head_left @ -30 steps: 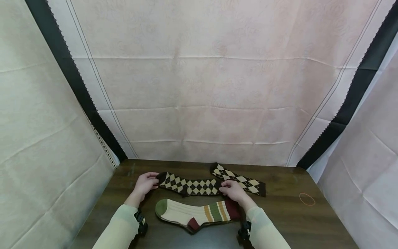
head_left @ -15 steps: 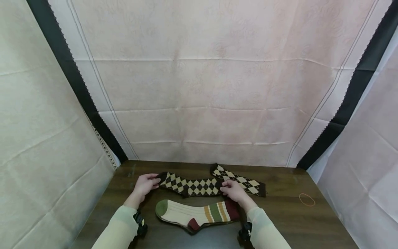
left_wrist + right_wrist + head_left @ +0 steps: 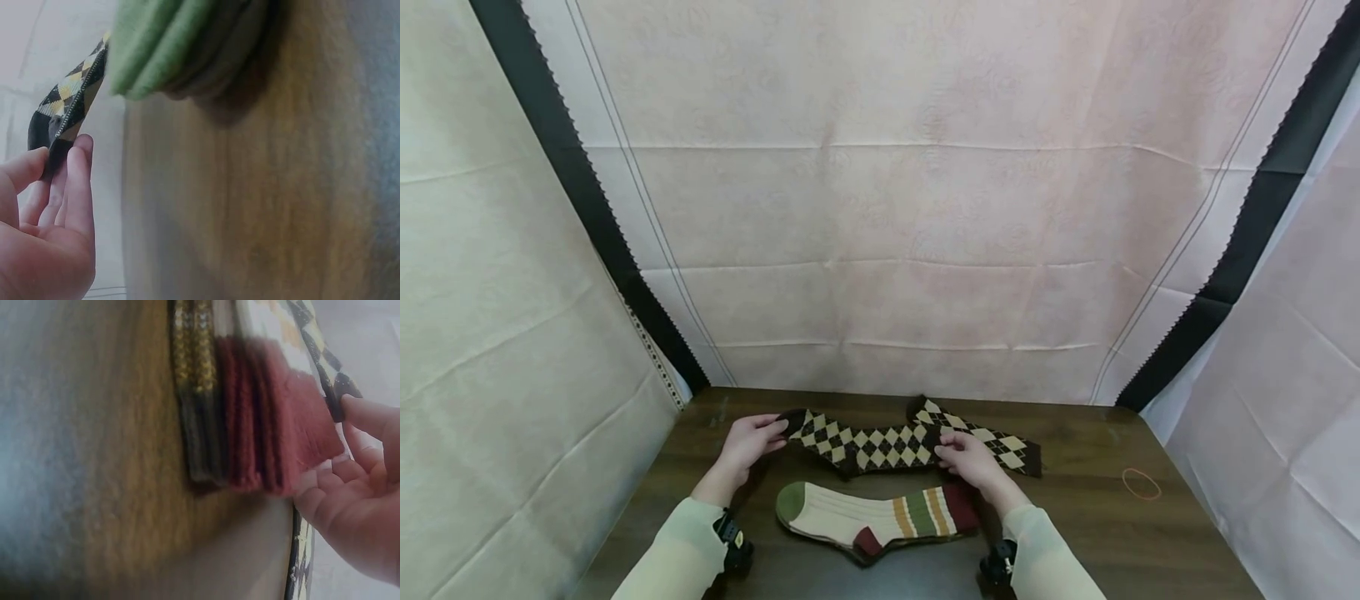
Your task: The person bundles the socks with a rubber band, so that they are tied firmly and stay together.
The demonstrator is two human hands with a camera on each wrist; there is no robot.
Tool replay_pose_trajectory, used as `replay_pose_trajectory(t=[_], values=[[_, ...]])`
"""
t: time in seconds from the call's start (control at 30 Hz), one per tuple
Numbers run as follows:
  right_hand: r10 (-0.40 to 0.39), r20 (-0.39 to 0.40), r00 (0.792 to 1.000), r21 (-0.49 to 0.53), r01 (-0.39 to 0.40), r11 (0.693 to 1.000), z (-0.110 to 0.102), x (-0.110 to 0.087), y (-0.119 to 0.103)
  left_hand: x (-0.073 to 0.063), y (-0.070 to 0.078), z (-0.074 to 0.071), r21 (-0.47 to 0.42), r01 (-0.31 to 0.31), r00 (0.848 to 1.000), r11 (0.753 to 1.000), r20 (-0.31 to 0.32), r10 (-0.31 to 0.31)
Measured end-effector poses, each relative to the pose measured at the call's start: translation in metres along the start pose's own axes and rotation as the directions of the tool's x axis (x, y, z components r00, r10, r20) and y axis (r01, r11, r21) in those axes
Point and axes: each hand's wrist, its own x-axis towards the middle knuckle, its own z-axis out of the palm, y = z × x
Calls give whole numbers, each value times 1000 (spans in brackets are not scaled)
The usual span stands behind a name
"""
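Note:
A black and cream argyle sock [image 3: 891,448] stretches sideways between my two hands. Its dark toe is pinched by my left hand [image 3: 748,446], thumb against fingers, as the left wrist view shows too. At the dark cuff, my right hand [image 3: 972,462] pinches the other end. A second argyle sock [image 3: 1000,442] lies slanted behind the right hand, partly covered by it and the held sock. Nearer to me is a cream sock [image 3: 850,507] with a green toe, striped leg and maroon cuff. Under it, the right wrist view shows more layers, including a gold and dark grey sock [image 3: 195,369].
An orange rubber band [image 3: 1141,483] lies on the right part of the dark wooden table [image 3: 1075,533]. Pale fabric walls [image 3: 887,325] with black edging rise behind and at both sides.
The toe end of the held argyle sock has risen slightly with my left hand. My right hand has shifted a touch to the right. The other socks stay where they were.

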Motion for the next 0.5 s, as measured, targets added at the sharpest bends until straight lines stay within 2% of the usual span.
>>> replay_pose_trajectory(t=[0.2, 0.37, 0.5], values=[[0, -26, 1000, 55, 1, 999, -7, -4, -4, -4, 11, 1, -44, -26, 999, 999, 25, 27], [8, -47, 999, 123, -2, 992, -12, -5, -5, -13, 16, 3, -55, -31, 999, 998, 39, 33], [4, -42, 999, 134, 2, 991, -17, -5, -7, -20, 19, 4, -52, -33, 998, 998, 52, 36]])
